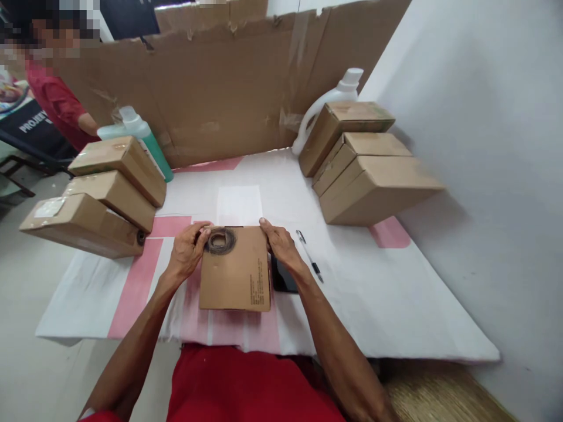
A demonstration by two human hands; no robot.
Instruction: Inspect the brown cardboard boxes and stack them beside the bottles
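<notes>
A: Where is the cardboard box (235,278), and how do the hands hold it?

B: It lies flat on the desk (396,305), in the middle near the front edge, directly before the person. The left hand (187,251) is at its far left corner. The grip is closed there, with the fingers curled on the box edge and touching a dark ring (220,241) that lies on top of the box. The right hand (281,245) is at the far right corner. Its fingers are almost straight, so this grip is open and only rests on the edge.

A: What is around it?

B: A black phone (284,280) lies just beside the box on the right, partly hidden under the right wrist. A pen (309,256) is near it. Behind the box lies a white paper sheet (240,205).

The left parcels (101,196) lean in a row of three, and the right parcels (369,170) do the same. Both rows are well apart from the hands. A green bottle (147,143) stands behind the left row and a white jug (338,97) behind the right one.

A large cardboard sheet (229,88) closes the back. Another person's red sleeve (57,102) shows at the far left.
</notes>
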